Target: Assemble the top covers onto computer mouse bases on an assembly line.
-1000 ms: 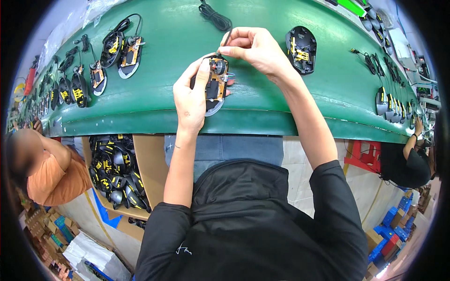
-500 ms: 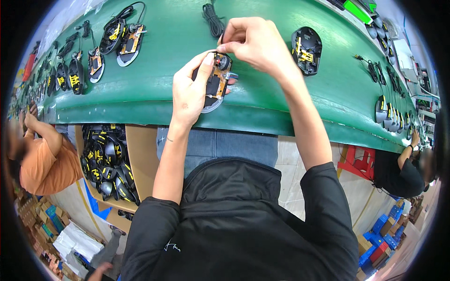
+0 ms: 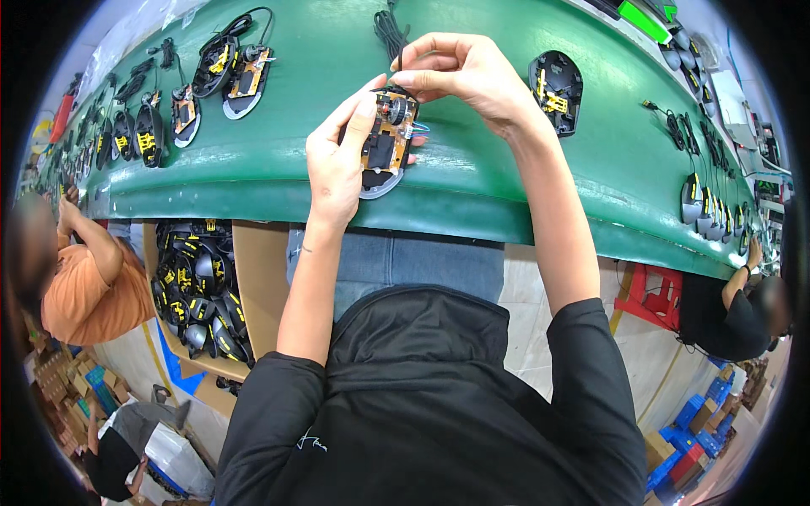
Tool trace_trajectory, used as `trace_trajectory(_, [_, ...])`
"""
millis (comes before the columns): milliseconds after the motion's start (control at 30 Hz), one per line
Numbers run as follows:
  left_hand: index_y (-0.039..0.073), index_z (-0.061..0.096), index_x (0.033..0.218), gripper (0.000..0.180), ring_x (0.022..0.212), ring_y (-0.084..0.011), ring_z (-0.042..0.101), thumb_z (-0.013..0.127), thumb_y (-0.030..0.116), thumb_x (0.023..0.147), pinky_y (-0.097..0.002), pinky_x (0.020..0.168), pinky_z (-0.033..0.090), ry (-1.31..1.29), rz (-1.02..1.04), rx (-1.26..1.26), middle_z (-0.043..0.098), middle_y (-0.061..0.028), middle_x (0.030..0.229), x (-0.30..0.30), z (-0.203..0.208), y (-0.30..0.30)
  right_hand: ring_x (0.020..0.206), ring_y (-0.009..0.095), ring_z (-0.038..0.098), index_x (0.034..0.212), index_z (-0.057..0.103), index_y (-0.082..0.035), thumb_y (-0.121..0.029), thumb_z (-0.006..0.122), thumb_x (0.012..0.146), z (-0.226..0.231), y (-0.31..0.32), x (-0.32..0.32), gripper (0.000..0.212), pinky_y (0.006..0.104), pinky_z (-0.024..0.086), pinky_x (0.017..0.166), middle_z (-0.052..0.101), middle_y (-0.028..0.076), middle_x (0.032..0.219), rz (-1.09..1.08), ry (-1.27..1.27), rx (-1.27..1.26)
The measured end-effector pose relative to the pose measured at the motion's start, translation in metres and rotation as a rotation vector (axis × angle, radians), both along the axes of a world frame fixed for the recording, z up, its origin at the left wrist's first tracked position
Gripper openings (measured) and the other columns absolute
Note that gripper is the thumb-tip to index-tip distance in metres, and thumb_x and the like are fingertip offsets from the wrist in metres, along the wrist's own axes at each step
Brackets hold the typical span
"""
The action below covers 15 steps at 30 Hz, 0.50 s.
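Observation:
My left hand (image 3: 339,164) grips an opened computer mouse base (image 3: 384,181), thumb along its left edge and fingertips showing past its right edge. An orange-brown circuit board (image 3: 398,133) lies in it, with a dark scroll wheel near the top and thin coloured wires at its right side. Just above the base's far end, my right hand (image 3: 472,80) pinches the black cable (image 3: 402,57) between thumb and fingers. The cable's coiled bundle (image 3: 388,29) rests farther up on the table. To the right of my right hand lies a black mouse shell (image 3: 555,93) with yellow parts, inside facing up.
The green table (image 3: 270,177) carries several opened mice (image 3: 250,80) at left and several cabled mice (image 3: 692,198) at right. Below its edge stands a cardboard box (image 3: 263,295) of mouse shells (image 3: 198,291). People sit at both sides; a red stool (image 3: 654,295) stands at right.
My right hand's fingers have opened out somewhat and show the cable between them. The mouse base has turned slightly in my left hand. Mice on the table have shifted a little rightward in view.

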<state>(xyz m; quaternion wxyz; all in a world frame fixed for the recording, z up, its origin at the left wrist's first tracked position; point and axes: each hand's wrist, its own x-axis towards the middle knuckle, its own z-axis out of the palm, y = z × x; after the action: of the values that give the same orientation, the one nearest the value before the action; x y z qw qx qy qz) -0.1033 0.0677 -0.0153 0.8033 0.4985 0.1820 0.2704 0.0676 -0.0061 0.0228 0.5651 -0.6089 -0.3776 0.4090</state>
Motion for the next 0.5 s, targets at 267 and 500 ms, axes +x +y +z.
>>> trace_trajectory(267, [-0.005,0.054,0.128,0.042,0.077,-0.027,0.071,0.048,0.027,0.102,-0.0339,0.063,0.062,0.027,0.015,0.049,0.067,-0.0171,0.1,-0.002,0.0,-0.001,0.077,0.011,0.067,0.093,0.071,-0.004,-0.011,0.077,0.078,0.0,0.0,0.003,0.018,0.0263,0.051,0.074,0.072,0.007,0.08,0.01,-0.201,-0.007])
trace_trajectory(500, [-0.005,0.056,0.124,0.038,0.076,-0.0263,0.071,0.048,0.024,0.102,-0.0333,0.063,0.062,0.045,0.092,0.077,0.068,-0.0164,0.099,-0.002,-0.004,0.0,0.08,0.01,0.065,0.081,0.065,-0.002,-0.004,0.077,0.077,-0.005,0.002,-0.02,0.013,0.0256,0.05,0.077,0.07,0.006,0.084,-0.195,-0.308,-0.05])
